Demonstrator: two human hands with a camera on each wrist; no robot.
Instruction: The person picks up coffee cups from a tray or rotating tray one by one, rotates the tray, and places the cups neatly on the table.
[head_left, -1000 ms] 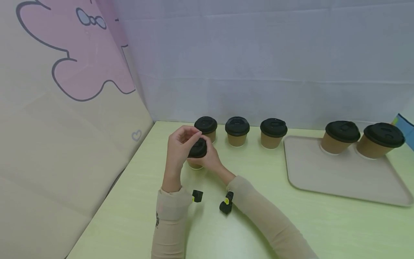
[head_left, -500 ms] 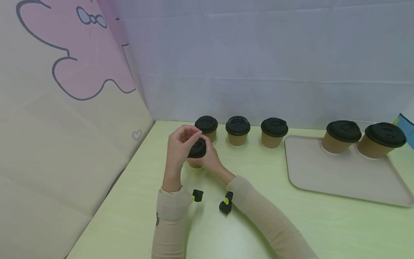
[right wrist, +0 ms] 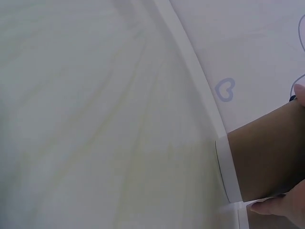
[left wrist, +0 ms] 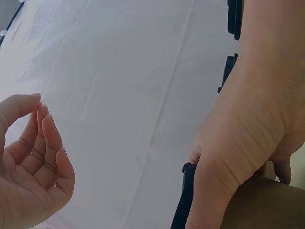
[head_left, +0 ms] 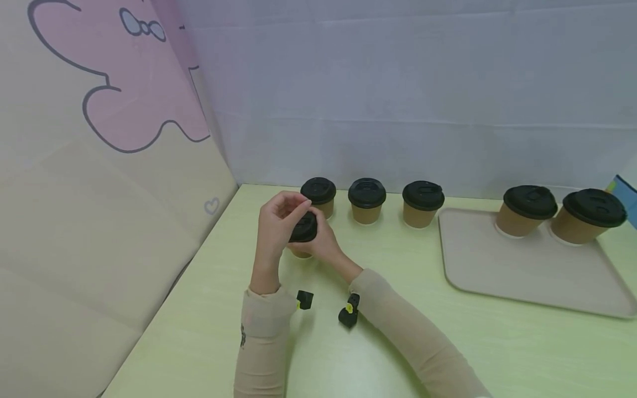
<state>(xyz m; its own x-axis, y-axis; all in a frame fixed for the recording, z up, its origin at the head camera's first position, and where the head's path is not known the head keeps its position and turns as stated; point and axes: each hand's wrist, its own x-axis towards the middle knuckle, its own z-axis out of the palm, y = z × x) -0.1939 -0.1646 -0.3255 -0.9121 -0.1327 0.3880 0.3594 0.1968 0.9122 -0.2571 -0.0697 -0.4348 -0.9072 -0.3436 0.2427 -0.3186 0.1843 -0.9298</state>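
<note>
Pictured just off the middle of the head view, toward seven o'clock, as a brown paper cup (right wrist: 269,155) under a black lid (head_left: 304,228), roughly upright. Widens upward, plain-sided, from a white band (right wrist: 228,169) around the bottom. Gripped near the lid by the right of the hands (head_left: 324,242), from about four o'clock. Too screened to tell whether touching the desk (head_left: 388,265).

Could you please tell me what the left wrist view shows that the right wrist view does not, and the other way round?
Only the left wrist view shows the left hand, its fingers bent, and two black lids beyond the right hand.
Only the right wrist view shows the drawn heart and the white bottom edge of the brown cup.
Both show the right hand gripping that cup.
</note>
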